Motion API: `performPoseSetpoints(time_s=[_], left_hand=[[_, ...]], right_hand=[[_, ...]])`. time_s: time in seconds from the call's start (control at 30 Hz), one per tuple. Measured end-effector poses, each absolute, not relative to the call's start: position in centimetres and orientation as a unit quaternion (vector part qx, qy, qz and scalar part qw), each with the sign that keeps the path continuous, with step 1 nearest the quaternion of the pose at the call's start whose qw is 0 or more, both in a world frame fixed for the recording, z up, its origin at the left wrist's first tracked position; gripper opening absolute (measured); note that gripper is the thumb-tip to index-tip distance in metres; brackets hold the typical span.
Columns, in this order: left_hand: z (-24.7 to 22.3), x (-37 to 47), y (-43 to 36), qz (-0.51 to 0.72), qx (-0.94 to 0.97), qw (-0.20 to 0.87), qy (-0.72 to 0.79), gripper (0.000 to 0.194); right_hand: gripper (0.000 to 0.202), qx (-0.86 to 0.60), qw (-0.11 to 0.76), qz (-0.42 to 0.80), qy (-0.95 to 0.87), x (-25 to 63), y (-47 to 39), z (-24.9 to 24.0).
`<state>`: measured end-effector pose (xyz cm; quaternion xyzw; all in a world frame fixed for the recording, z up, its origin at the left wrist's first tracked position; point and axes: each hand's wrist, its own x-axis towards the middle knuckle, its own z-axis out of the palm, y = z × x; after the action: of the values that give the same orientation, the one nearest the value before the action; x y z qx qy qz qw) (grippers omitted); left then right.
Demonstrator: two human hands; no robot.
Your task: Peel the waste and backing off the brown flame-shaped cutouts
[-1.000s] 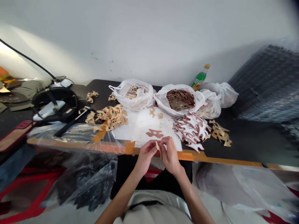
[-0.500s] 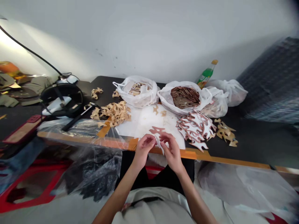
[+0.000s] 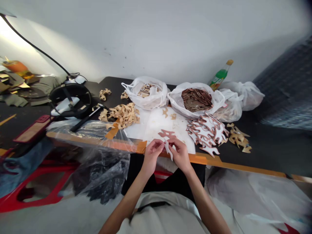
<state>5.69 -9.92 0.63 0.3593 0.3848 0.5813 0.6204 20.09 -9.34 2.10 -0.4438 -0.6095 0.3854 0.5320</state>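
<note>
Between my two hands is a thin white cut-out piece (image 3: 168, 150) with a wavy, pointed outline, standing nearly on edge above the table's front edge. My left hand (image 3: 152, 154) is closed, its thumb and fingertips pinching at the piece's left side. From the other side my right hand (image 3: 180, 154) grips it between thumb and curled fingers. Just beyond my fingertips a brown cut-out piece (image 3: 166, 133) lies on white paper (image 3: 153, 125). To the right is a heap of white-faced cut-outs with brown edges (image 3: 206, 134). Curled tan scraps (image 3: 124, 115) are piled left of the paper.
Behind the paper stand two open plastic bags, one with pale pieces (image 3: 147, 102), one with brown pieces (image 3: 175, 99). A green bottle (image 3: 220, 77) and tied bags (image 3: 251, 96) are at the back right. A black-handled tool (image 3: 85, 121) and a phone (image 3: 34, 128) lie left.
The white piece is turned and shows more of its face between my fingers. My hands have come slightly closer around it. The whole view has shifted a little.
</note>
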Motion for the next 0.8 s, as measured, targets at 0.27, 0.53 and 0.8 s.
performPoseSetpoints(time_s=[0.27, 0.53, 0.8], left_hand=[[0.6, 5.5, -9.8, 0.599, 0.332, 0.610, 0.399, 0.026], [0.9, 6.2, -9.4, 0.616, 0.331, 0.593, 0.399, 0.025], [1.9, 5.4, -8.0, 0.635, 0.283, 0.597, 0.399, 0.032]], right_hand=[[0.011, -0.447, 0.507, 0.332, -0.658, 20.5, -9.8, 3.0], [0.011, -0.439, 0.491, 0.305, -0.688, 21.5, -10.6, 3.8], [0.011, -0.462, 0.538, 0.314, -0.631, 23.3, -11.7, 3.3]])
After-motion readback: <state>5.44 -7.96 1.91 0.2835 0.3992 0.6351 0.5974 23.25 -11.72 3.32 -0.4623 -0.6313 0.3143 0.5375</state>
